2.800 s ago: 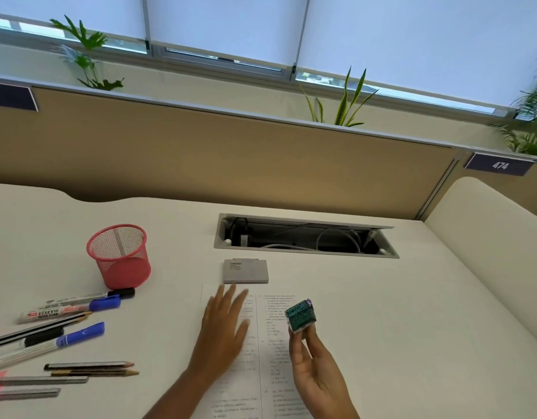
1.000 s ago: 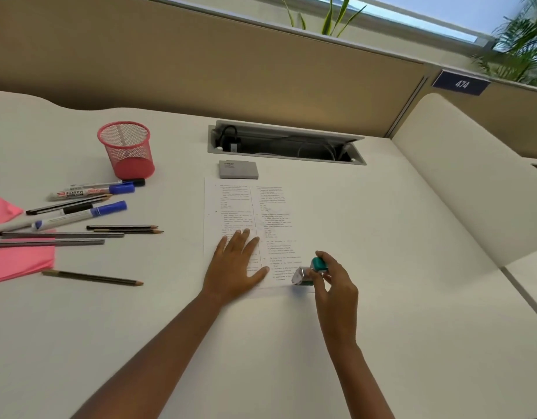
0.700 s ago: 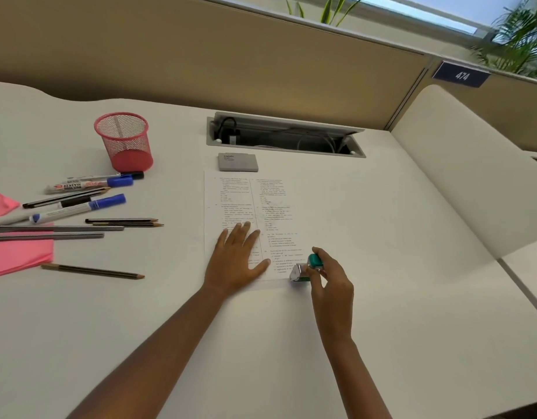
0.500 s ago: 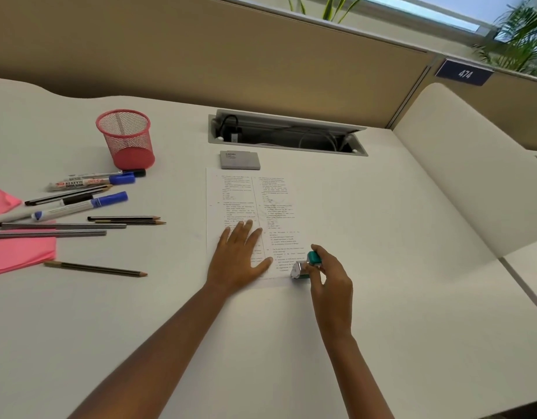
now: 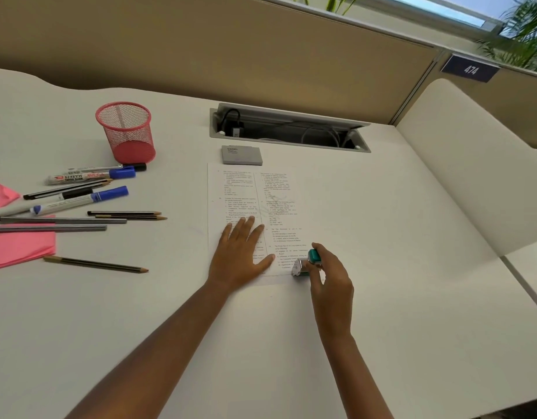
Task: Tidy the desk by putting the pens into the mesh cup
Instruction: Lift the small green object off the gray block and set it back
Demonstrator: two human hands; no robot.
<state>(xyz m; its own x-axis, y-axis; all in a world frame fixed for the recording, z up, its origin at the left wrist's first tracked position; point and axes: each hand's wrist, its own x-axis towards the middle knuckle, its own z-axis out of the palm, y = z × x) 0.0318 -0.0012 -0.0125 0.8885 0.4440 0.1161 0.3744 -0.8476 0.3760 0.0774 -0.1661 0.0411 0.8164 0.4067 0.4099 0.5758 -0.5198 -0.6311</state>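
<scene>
An upright red mesh cup [image 5: 126, 133] stands at the desk's back left with nothing visible inside. Several pens, markers and pencils lie in front of it: a blue-capped whiteboard marker [image 5: 90, 176], another blue-capped marker [image 5: 79, 200], grey pens [image 5: 60, 220] and a lone pencil [image 5: 94, 264]. My left hand [image 5: 241, 252] lies flat, fingers straight, on a printed sheet [image 5: 252, 204]. My right hand [image 5: 329, 275] grips a small teal and silver stapler [image 5: 306, 263] at the sheet's lower right corner.
A grey rectangular box [image 5: 241, 155] lies at the sheet's top edge. Behind it is an open cable tray [image 5: 288, 130] set into the desk. Pink paper [image 5: 16, 243] lies under the pens at the far left. A tan partition runs along the back.
My right hand brought the stapler down from the air to the sheet's lower right corner. In the last second both hands have hardly moved; my view shifted slightly.
</scene>
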